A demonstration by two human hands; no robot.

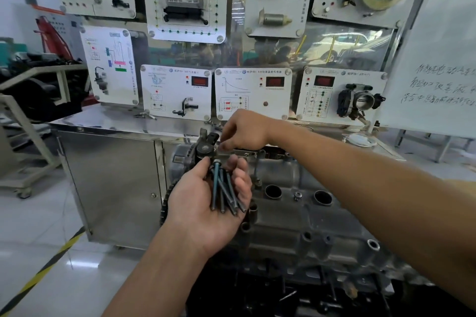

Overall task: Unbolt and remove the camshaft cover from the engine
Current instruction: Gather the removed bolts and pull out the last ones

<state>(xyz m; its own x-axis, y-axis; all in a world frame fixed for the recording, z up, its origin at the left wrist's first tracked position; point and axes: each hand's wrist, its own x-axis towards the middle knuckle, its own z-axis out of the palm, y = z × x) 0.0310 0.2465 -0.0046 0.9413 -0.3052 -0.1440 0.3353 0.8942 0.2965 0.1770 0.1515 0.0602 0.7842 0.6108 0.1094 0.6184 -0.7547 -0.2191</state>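
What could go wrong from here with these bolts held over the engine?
The bolts lie loose in the left hand, cradled rather than clamped; tilting it could spill them. Below, the open round bores in the engine cover could swallow one. The right hand works beside the toothed sprocket, which might nick it.

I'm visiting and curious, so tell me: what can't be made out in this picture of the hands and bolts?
Head view only:
- right hand: its curled fingers hide whether it pinches anything.
- bolts in left hand: overlapping, count unclear.
- engine: lower part dark, cut off by bottom edge.
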